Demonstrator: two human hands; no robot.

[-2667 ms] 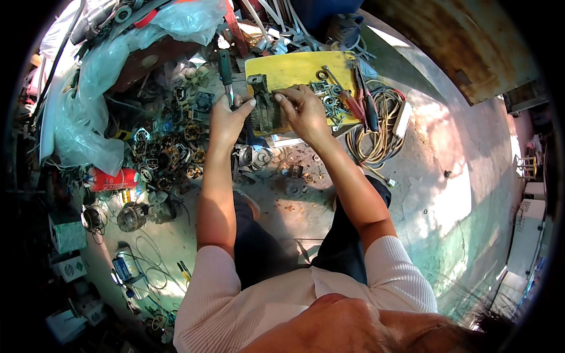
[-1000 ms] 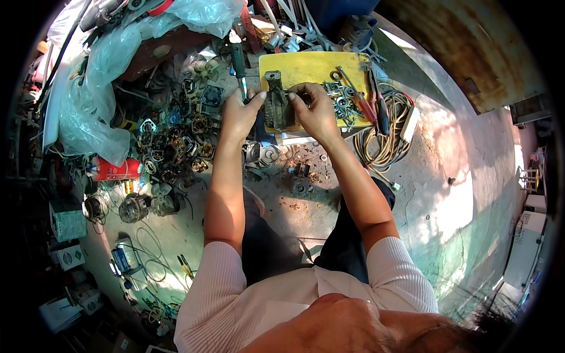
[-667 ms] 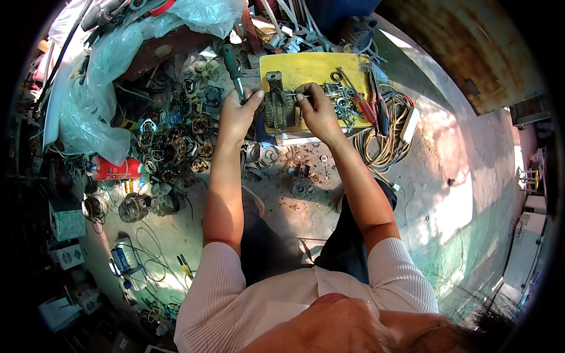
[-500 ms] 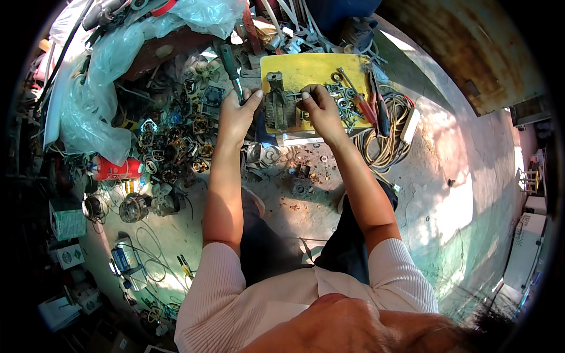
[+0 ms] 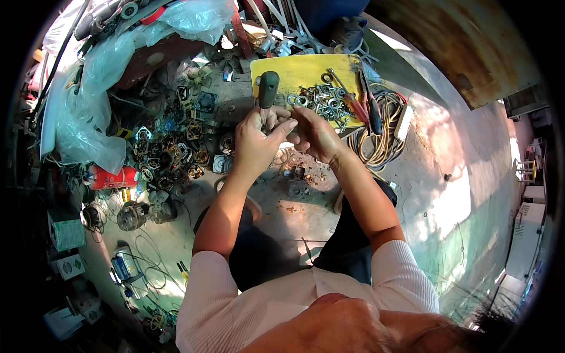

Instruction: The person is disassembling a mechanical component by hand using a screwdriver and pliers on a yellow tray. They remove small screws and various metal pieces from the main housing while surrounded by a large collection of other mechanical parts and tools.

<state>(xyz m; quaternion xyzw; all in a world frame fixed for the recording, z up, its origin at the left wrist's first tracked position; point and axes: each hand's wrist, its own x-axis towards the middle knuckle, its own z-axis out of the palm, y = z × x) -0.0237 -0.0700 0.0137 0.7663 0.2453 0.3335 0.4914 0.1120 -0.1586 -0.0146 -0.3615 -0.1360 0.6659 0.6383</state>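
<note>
In my left hand is a screwdriver with a dark green handle, which stands up above the closed fingers. My right hand is right beside it, fingers curled inward near the left thumb; what they hold, if anything, is hidden. Both hands are over the near edge of a yellow board. On that board lies a heap of nuts, washers and bolts. A red-handled tool and a dark-handled tool rest at its right side. The grey finned metal casting seen earlier is not visible now.
A coiled cable and a white power strip lie right of the board. Motor parts are heaped to the left, near plastic sheeting and a red cylinder. A square metal piece sits on the floor between my feet.
My left hand has moved right and nearer with the screwdriver, which now stands more upright. My right hand has come nearer and turned. The finned casting has gone from sight on the board.
</note>
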